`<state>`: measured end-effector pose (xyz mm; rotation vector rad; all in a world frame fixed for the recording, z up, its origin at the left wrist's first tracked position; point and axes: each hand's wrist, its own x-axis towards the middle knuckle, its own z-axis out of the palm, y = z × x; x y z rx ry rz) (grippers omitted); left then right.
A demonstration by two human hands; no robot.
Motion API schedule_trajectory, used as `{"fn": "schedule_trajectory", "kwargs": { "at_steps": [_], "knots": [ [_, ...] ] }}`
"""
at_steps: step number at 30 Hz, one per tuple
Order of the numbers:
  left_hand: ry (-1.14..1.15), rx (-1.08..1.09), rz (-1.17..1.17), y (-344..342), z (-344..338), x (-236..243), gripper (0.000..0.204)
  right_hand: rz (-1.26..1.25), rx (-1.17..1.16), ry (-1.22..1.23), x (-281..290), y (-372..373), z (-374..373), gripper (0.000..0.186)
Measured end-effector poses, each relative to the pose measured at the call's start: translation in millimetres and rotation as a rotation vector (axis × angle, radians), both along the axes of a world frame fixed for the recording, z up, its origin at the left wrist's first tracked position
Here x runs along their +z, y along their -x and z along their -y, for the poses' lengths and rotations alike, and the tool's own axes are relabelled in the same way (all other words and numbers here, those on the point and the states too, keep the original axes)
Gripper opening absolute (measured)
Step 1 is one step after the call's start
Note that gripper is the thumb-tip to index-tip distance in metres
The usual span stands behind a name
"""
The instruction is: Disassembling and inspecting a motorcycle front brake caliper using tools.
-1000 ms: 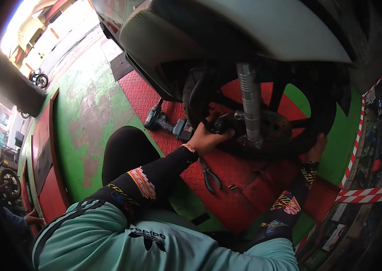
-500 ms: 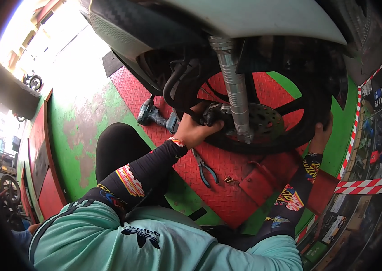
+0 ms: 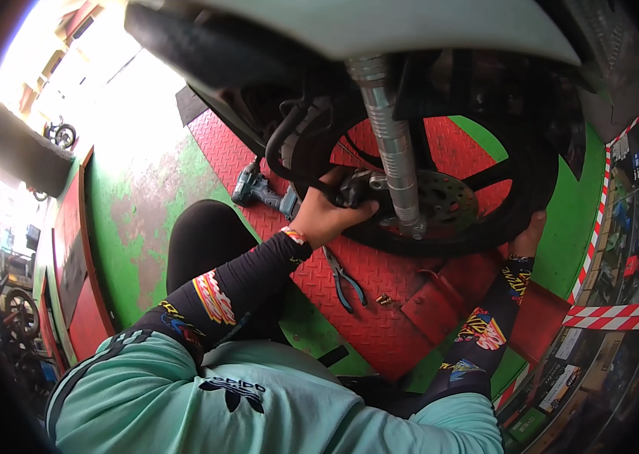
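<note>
My left hand [image 3: 327, 212] is wrapped round the black brake caliper [image 3: 356, 191] beside the silver fork leg [image 3: 389, 144] of a motorcycle. A perforated brake disc [image 3: 452, 198] sits behind the fork inside the black front wheel [image 3: 520, 189]. My right hand [image 3: 527, 231] grips the tyre at its right side. Left of the wheel a teal and black power drill [image 3: 257, 189] lies on the red tread plate [image 3: 365, 333]. Blue-handled pliers [image 3: 346, 280] and small brass-coloured pieces [image 3: 384, 300] lie below the wheel.
White and dark bodywork [image 3: 425, 23] overhangs the wheel. A glass-fronted parts display [image 3: 622, 242] edged with striped tape stands on the right. A green floor [image 3: 134, 250] and leaning red boards [image 3: 89, 303] are on the left, with parked motorcycles [image 3: 21, 310] farther out.
The tyre and my right hand have shifted slightly since a second ago. The view has moved, showing the fork and disc more plainly. Both hands keep their holds.
</note>
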<state>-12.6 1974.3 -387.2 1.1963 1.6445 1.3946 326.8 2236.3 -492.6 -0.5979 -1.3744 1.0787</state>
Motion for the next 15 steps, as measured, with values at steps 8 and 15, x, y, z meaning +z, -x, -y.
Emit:
{"fn": "schedule_trajectory", "kwargs": {
  "at_steps": [8,15],
  "knots": [
    [0.22,-0.222,0.172,5.0,-10.3,-12.0,0.069,0.122,-0.383,0.155,22.3,0.6,30.9,0.072],
    [0.449,-0.546,-0.01,46.3,-18.6,12.8,0.091,0.445,-1.068,0.188,27.3,79.0,186.7,0.037]
  ]
}}
